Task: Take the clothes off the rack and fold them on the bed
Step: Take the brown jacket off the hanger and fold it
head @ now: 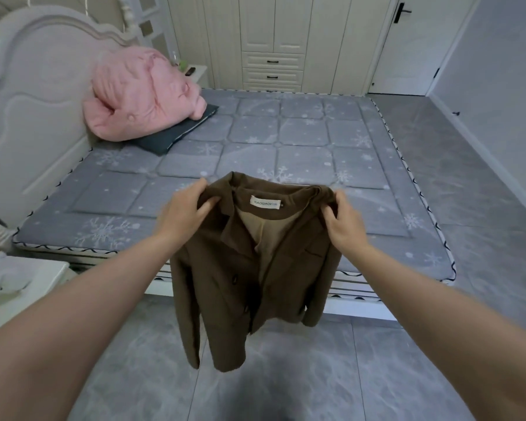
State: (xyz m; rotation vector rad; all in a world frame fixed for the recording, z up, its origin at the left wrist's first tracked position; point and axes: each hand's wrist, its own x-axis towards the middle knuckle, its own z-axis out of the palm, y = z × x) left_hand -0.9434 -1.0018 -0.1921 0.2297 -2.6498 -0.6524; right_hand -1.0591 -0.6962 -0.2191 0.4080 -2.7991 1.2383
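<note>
A brown jacket, neck label blurry, is pinched at both shoulders by the left hand and right hand in front of the bed, where a pink duvet is piled.

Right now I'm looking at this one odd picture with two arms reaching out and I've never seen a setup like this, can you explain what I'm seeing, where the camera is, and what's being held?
There is no machine here. The single picture comes from a wide-angle camera worn on a person's head, looking forward and down, so the two bare arms you see are the wearer's own.

The left hand and the right hand each pinch a shoulder of a brown jacket, near the collar. It hangs open in the air over the floor, in front of the bed, not yet laid on it. A white label shows inside the collar.

On the bed, near the headboard, a pink quilt is bundled on top of a dark pillow. Behind the bed stand a cream wardrobe and a white door. No clothes rack is in view.
</note>
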